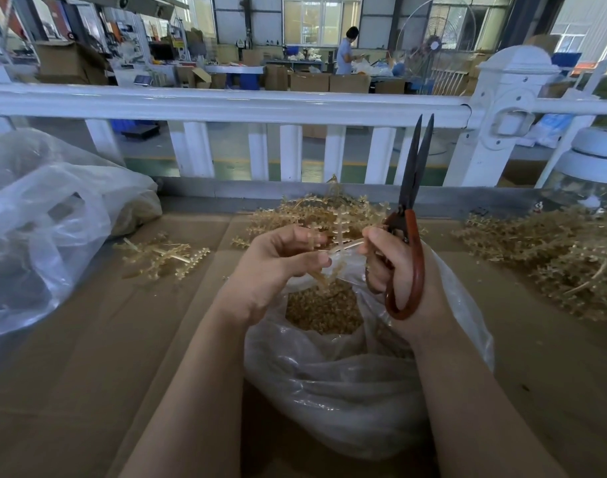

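Head view: the main risk was the scissors point(414, 188), looped on the right hand point(390, 270) with blades up and slightly apart (the same hand also pinched the stem). A slip could have dropped them or cut the bag point(347, 381). The left hand point(278, 267) was clamped on the sprig point(343, 244) too. Sprig: pale beige plastic, thin stem, knobbly buds, held over the open bag, centre near.

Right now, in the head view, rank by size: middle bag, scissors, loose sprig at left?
1. middle bag
2. scissors
3. loose sprig
The scissors are nearer the camera, so two and three are unsure.
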A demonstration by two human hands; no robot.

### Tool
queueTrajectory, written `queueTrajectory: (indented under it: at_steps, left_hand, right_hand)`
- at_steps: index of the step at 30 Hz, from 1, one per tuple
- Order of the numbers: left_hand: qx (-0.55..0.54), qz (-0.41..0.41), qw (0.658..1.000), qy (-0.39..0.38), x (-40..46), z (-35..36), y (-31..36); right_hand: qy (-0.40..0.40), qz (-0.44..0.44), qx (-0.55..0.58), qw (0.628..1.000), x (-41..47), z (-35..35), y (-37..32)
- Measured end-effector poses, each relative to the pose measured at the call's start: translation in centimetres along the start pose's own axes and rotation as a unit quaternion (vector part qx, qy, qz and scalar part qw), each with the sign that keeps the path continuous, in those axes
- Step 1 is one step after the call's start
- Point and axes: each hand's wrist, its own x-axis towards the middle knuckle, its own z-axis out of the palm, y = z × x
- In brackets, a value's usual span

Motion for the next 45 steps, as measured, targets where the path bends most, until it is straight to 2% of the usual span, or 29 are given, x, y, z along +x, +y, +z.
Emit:
queueTrajectory:
  at_steps: [5, 8, 12, 14, 18, 21, 24, 30, 35, 40, 45]
  left_hand:
    - [-0.055, -0.045, 0.996, -0.049, -0.2, 0.0, 0.4]
    - [-0.050, -0.085, 0.993, -0.065, -0.4, 0.3, 0.4]
    - [-0.035, -0.110, 0.988, -0.102, -0.6, 0.5, 0.4]
    - [-0.039, -0.113, 0.990, -0.079, -0.6, 0.6, 0.5]
    - [-0.099, -0.100, 0.990, 0.013, -0.3, 0.4, 0.5]
    - [-0.131, -0.087, 0.985, 0.074, 0.1, 0.4, 0.4]
    - [-0.126, -0.067, 0.984, 0.109, 0.2, 0.6, 0.3]
    - [-0.084, -0.035, 0.984, 0.153, 0.2, 1.6, 0.2]
    - [-0.084, -0.040, 0.983, 0.158, 0.4, 1.7, 0.1]
    - [-0.128, -0.079, 0.984, 0.097, 0.2, 0.9, 0.2]
    - [-0.130, -0.080, 0.986, 0.064, 0.1, 0.7, 0.0]
  right_hand:
    - [0.009, -0.001, 0.007, 1.000, 0.1, 0.0, 0.1]
    - [0.005, 0.000, 0.002, 1.000, 0.4, -0.3, 0.7]
    - [0.011, 0.006, -0.096, 0.995, 0.7, -0.9, 1.3]
    - [0.014, 0.002, -0.110, 0.994, 0.7, -1.0, 1.5]
    - [-0.013, -0.034, -0.067, 0.997, 0.5, -0.3, 1.2]
    - [0.002, -0.030, -0.074, 0.997, 0.3, 0.2, 0.8]
    - [-0.006, -0.013, -0.132, 0.991, 0.3, 0.6, 0.8]
    - [-0.003, 0.031, -0.173, 0.984, 0.0, 2.0, 0.7]
    - [0.016, 0.043, -0.249, 0.967, 0.4, 1.9, 1.4]
    - [0.042, 0.048, -0.196, 0.979, 0.3, 2.2, 1.2]
    - [0.037, 0.045, -0.186, 0.981, 0.2, 2.3, 1.0]
